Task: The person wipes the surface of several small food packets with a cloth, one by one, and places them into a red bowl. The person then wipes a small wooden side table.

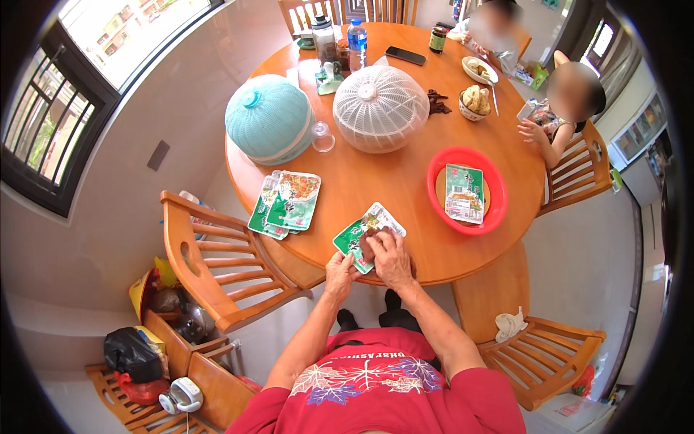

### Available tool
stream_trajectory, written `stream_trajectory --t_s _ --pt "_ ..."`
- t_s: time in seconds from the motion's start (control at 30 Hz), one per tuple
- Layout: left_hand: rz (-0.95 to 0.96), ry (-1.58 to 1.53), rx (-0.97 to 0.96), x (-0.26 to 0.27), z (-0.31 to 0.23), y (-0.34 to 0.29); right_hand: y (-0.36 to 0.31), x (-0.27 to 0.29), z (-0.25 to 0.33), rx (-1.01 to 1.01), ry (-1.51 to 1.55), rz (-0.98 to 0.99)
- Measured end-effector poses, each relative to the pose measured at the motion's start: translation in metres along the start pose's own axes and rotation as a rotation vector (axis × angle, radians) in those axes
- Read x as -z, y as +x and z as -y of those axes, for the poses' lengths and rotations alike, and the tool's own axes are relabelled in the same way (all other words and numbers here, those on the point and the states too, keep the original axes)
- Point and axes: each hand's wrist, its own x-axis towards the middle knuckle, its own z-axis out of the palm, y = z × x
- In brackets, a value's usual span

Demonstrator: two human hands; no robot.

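At the near edge of the round table, a flat green-and-white food package (348, 236) lies tilted under my hands. My left hand (341, 273) pinches its near left corner. My right hand (391, 259) presses a brown cloth (366, 248) against the package's surface, fingers bent over it. To the left lies a small stack of similar packages (295, 201), the top one showing a food picture. On the right stands a red plastic basin (504, 197), with another such package (464, 194) in it, resting on a round brownish thing that is mostly covered.
On the wooden table (347, 173) stand a blue mesh food cover (266, 119), a white one (381, 108), a clear jar (323, 137), bottles (357, 43), a phone (405, 55) and a bowl of food (475, 101). Two people sit at the far right. Wooden chairs (224, 264) flank me.
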Motion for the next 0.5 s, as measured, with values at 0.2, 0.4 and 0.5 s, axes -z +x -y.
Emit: stream_trajectory --t_s 0.2,0.4,0.5 --pt "-0.016 0.034 0.026 -0.008 -0.007 -0.005 0.042 -0.023 -0.004 -0.212 -0.206 -0.023" --pt "-0.02 -0.033 -0.041 -0.003 0.0 0.0 0.035 -0.037 0.029 0.102 0.133 0.299" --pt "-0.038 -0.031 -0.043 -0.002 0.001 0.002 0.04 -0.036 0.024 0.207 0.232 0.301"
